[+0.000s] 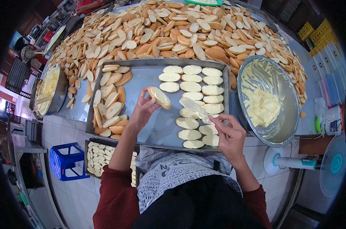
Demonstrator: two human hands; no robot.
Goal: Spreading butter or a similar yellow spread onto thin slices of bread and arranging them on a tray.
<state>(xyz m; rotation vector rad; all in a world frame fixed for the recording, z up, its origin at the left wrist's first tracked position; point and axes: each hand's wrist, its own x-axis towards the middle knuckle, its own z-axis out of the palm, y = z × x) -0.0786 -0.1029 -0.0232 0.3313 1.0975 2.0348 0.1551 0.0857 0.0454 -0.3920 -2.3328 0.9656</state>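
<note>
My left hand holds an oval bread slice by its edge above the middle of a metal tray. Pale cream covers the slice's upper face. In my right hand is a cream-smeared spatula, its blade over the coated slices. Rows of cream-coated slices lie on the tray's right side. Plain bread slices are heaped loosely along its left side. Beyond my right hand a large metal bowl of pale yellow cream leans toward me.
A great heap of bread slices covers the table behind the tray. Another cream bowl stands at left. Below are a blue plastic stool, a lower tray of slices and a fan. Another person sits far left.
</note>
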